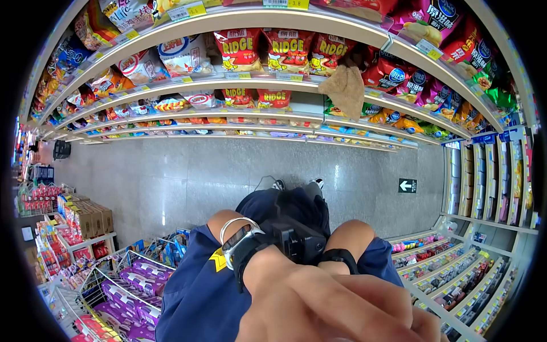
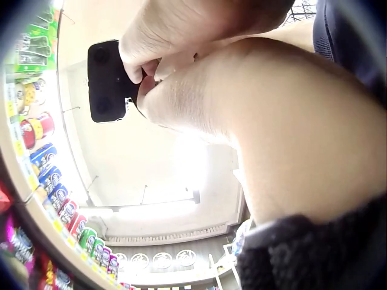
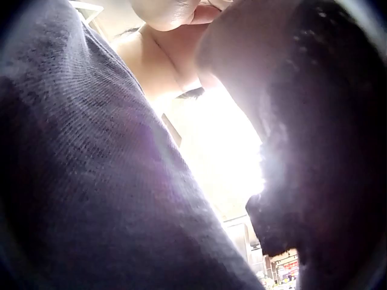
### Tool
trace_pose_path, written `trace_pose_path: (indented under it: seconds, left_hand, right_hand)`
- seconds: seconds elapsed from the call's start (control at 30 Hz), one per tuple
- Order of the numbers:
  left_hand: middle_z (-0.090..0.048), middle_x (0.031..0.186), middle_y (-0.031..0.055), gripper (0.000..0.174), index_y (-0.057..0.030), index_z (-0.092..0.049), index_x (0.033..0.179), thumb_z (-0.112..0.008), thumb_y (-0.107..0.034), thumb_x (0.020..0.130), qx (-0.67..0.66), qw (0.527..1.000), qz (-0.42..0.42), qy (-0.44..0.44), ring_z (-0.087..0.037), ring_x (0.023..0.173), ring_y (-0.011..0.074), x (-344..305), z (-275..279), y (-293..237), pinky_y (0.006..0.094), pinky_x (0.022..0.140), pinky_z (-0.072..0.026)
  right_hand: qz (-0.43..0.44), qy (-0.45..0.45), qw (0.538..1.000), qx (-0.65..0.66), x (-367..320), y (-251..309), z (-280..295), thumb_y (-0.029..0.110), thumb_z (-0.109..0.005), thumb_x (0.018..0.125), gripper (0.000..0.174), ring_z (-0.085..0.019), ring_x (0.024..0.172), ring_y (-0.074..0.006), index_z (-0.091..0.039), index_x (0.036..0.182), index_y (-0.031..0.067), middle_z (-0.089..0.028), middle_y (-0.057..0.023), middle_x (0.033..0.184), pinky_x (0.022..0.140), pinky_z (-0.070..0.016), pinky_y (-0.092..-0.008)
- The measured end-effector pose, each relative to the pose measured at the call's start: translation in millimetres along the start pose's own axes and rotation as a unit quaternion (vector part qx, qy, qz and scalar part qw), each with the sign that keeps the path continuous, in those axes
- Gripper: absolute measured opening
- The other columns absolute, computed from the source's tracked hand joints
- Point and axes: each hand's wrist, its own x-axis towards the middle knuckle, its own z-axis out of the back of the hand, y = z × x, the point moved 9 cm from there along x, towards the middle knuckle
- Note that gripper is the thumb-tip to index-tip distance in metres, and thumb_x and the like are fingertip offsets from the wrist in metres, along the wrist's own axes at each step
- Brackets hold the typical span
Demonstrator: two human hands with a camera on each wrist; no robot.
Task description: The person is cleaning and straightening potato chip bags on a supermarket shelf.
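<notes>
Both hands are raised close to the head camera, partly overlapping. My left hand [image 1: 296, 305], with a watch [image 1: 242, 242] and a pale bracelet on its arm, fills the bottom of the head view. In the left wrist view, a black device [image 2: 106, 84] with two round lenses is at the fingertips. There my right hand [image 2: 175, 30] pinches the device's edge from above, while the left fingers curl in just below. I cannot tell whether the left fingers grip it. In the right wrist view, dark fabric [image 3: 103, 157] covers much of the scene.
Shelves of chip bags [image 1: 237, 50] stand across the aisle, with a brown cloth-like piece [image 1: 345, 91] hanging at one edge. Wire baskets of purple packs [image 1: 119, 302] are at lower left, near stacked cartons [image 1: 85, 216]. More racks [image 1: 456, 273] line the right.
</notes>
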Motion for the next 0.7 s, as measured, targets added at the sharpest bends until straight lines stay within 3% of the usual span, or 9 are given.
trace_pose_path:
  seconds: [0.7]
  left_hand:
    - [-0.052, 0.122, 0.0108, 0.062, -0.0049, -0.040, 0.133, -0.072, -0.009, 0.080, 0.009, 1.000, 0.014, 0.007, -0.062, 0.094, 0.0354, 2.0, 1.7, -6.5, 0.0599, 0.087, -0.0441]
  right_hand:
    - [-0.001, -0.004, 1.000, 0.000, 2.6, -7.9, 1.9, 0.023, -0.053, 0.092, 0.023, -0.056, 0.107, -0.0258, -0.053, 0.112, 0.0116, -0.061, -0.0148, 0.107, 0.092, -0.0432, -0.0412]
